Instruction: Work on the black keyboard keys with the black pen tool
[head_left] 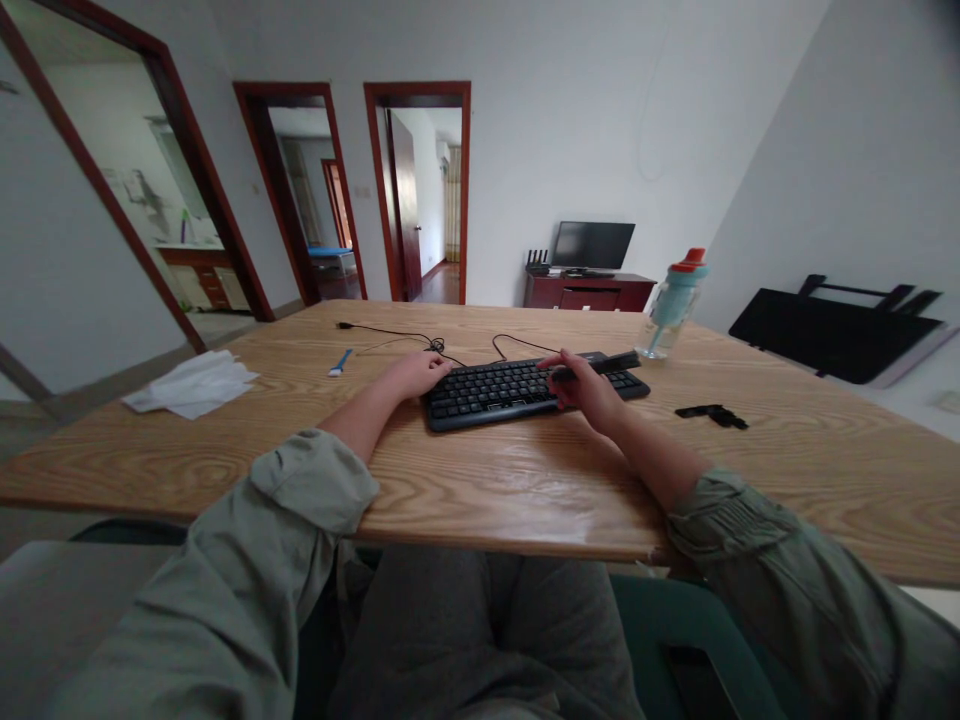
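Note:
A black keyboard point(502, 388) lies on the wooden table in front of me, slightly angled. Bare spots with pale marks show along its front row, where keycaps are off. My left hand point(417, 375) grips the keyboard's far left corner, its fingers closed over the edge. Above the right part of the keys, my right hand point(585, 390) is closed around a black brush point(615, 364), whose wide end points right. Several small black pieces point(712, 414) lie to the right of the keyboard; they look like loose keycaps. A small blue-and-white brush point(340, 363) rests beyond my left forearm.
White tissues point(193, 384) lie at the table's left side. A clear bottle with a red-and-teal lid point(679, 300) stands behind the keyboard's right end. The keyboard's cable point(390, 330) runs loosely across the far side. A phone point(701, 680) lies on the seat beside my leg.

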